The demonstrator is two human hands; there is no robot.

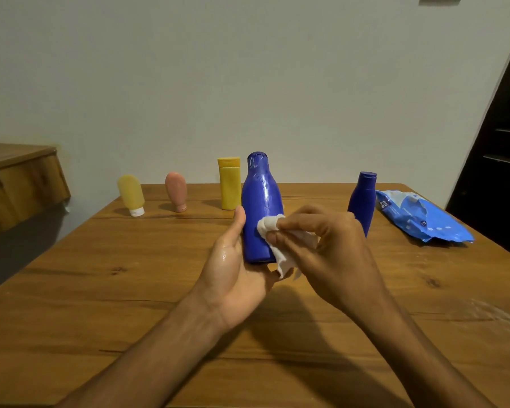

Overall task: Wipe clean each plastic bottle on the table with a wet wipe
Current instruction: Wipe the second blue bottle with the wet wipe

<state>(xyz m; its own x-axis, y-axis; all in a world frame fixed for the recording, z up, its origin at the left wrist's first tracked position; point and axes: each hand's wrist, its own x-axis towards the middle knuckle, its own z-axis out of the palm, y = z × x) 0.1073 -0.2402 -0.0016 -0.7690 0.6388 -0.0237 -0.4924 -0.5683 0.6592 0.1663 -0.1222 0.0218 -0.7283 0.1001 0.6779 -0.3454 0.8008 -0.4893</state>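
A wooden table (130, 290) stretches to the wall. Over its middle the left hand (236, 269) grips the big bottle (261, 201), blue and upright, thumb up one side and fingers under and behind the base. The right hand (330, 248) pinches a wipe against the bottle's front. A blue wipes pack (418, 219) lies at the right, with a small blue bottle (362, 198) just beside it. A yellow bottle (229, 184) stands behind the big one; further left, a pink tube (176, 191) and a yellow tube (131, 194) stand on their caps. The wipe (270, 225) is white and crumpled.
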